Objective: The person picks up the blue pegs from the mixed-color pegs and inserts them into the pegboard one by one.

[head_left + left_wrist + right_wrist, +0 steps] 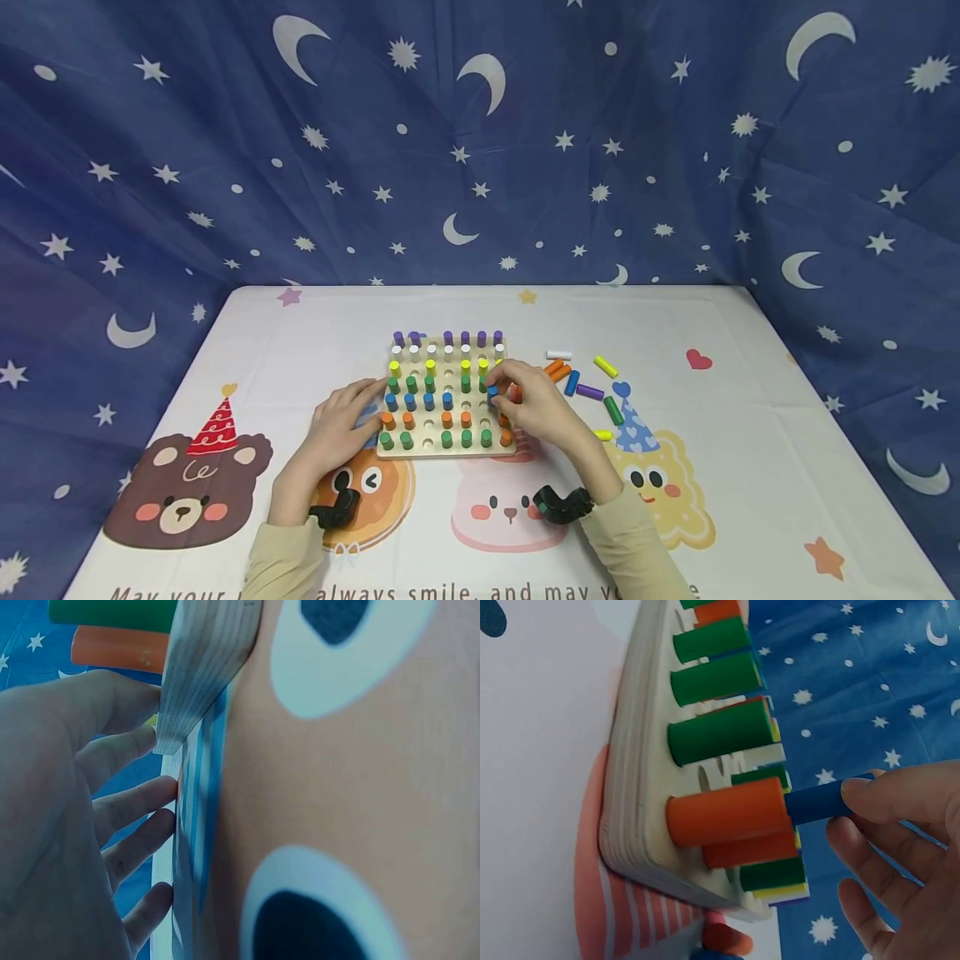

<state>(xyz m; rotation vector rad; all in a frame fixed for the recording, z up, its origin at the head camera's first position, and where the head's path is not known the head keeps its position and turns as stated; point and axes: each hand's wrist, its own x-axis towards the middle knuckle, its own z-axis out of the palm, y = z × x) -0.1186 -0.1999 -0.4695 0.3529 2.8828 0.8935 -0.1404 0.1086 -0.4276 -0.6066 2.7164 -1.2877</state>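
A wooden pegboard (420, 454) stands on the table with rows of purple, white, yellow, green, blue and orange pegs, and bare holes between some of them. Over the right part of the board, my right hand (543, 408) pinches a blue peg (814, 802) between thumb and fingers. In the right wrist view this peg shows behind an upright orange peg (727, 811) near the board's corner. My left hand (337, 425) rests at the board's left side. Its thumb and a finger touch the board's edge (206, 667) in the left wrist view, the other fingers spread below.
Loose pegs lie right of the board: a white peg (558, 356), a purple peg (590, 392), a green peg (613, 410), a yellow peg (606, 367), plus blue and orange ones. A printed cloth (750, 467) covers the table. A starry curtain (540, 208) hangs behind.
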